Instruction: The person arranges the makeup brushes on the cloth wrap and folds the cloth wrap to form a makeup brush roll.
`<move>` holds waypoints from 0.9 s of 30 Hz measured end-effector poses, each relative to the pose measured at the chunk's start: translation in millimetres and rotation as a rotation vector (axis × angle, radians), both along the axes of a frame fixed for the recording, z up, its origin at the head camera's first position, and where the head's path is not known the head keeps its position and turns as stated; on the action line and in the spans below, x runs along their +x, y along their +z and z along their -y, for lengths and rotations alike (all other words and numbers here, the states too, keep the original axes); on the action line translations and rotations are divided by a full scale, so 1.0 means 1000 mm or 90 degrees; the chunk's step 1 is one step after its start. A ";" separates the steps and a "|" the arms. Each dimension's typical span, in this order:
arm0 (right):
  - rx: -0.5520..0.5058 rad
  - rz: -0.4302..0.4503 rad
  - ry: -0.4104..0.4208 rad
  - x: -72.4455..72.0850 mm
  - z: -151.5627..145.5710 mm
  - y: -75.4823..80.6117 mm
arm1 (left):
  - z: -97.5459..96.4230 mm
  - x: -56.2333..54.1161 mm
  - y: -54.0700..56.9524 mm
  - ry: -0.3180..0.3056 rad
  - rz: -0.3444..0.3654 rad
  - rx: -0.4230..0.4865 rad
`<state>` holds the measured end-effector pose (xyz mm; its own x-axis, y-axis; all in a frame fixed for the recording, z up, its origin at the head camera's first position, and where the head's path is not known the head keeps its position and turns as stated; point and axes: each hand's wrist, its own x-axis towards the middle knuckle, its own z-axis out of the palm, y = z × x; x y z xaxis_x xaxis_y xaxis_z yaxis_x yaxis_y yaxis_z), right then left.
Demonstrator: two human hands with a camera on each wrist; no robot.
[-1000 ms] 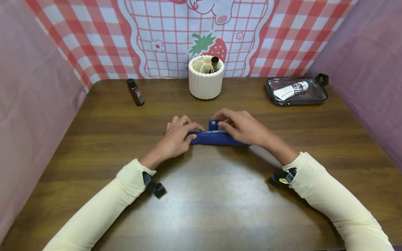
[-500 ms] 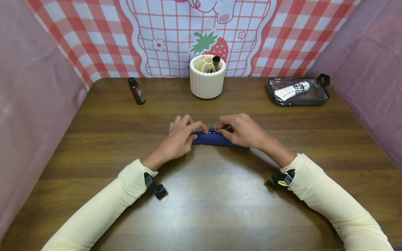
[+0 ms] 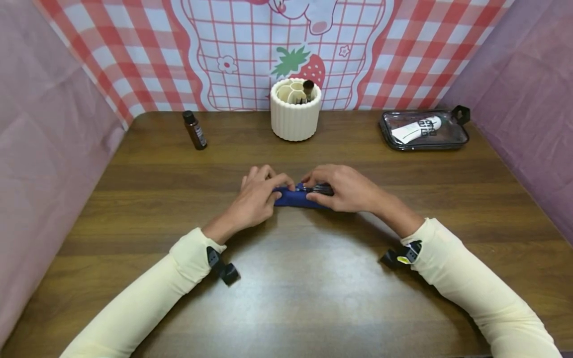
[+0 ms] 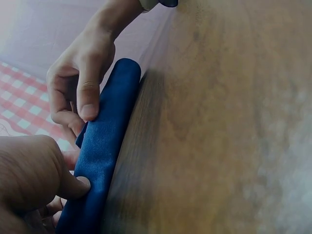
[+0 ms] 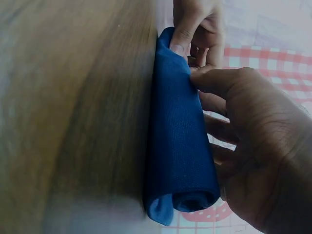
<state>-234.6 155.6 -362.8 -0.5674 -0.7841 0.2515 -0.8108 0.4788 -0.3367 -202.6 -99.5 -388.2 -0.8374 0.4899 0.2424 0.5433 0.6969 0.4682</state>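
Note:
A rolled-up blue fabric pouch (image 3: 294, 198) lies across the middle of the wooden table, its coiled end showing in the right wrist view (image 5: 192, 200). My left hand (image 3: 256, 195) grips its left part, the thumb on the near face and the fingers behind. Over the right half, my right hand (image 3: 346, 190) pinches the pouch's top edge between thumb and fingers. A small blue flap (image 3: 300, 187) and a dark shiny strip (image 3: 323, 189) show along that edge, partly covered by the right hand. In the left wrist view the pouch (image 4: 109, 126) runs between both hands.
A brown bottle (image 3: 195, 132) with a black cap stands at the back left. Behind the hands is a ribbed cream holder (image 3: 295, 119) with a brush (image 3: 308, 88). At the back right lies a clear, black-edged case (image 3: 424, 130) with a white tube inside.
The blue snap flap, upright a second ago, is now folded down at the pouch's top edge. My right hand has shifted slightly and its fingers have spread a little; the left hand holds its place.

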 end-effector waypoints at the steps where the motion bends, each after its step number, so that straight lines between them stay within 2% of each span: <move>1: 0.010 -0.007 -0.002 0.000 0.000 0.000 | 0.000 0.000 0.000 0.001 0.001 0.000; 7: 0.039 -0.046 -0.011 0.000 -0.003 -0.001 | -0.002 0.000 0.001 -0.005 0.002 -0.002; 16: 0.046 -0.046 -0.010 -0.001 -0.004 -0.003 | -0.002 0.000 0.001 -0.003 -0.005 -0.004; 24: -0.001 -0.048 0.025 -0.002 0.002 -0.007 | -0.001 0.001 0.002 -0.002 -0.005 -0.002; 27: -0.023 -0.022 0.029 -0.002 0.005 -0.007 | -0.001 0.001 0.002 0.000 -0.005 -0.002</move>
<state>-236.3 150.8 -370.1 -0.5226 -0.7986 0.2984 -0.8424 0.4298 -0.3251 -201.2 -98.2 -386.5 -0.8357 0.4906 0.2470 0.5466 0.6988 0.4614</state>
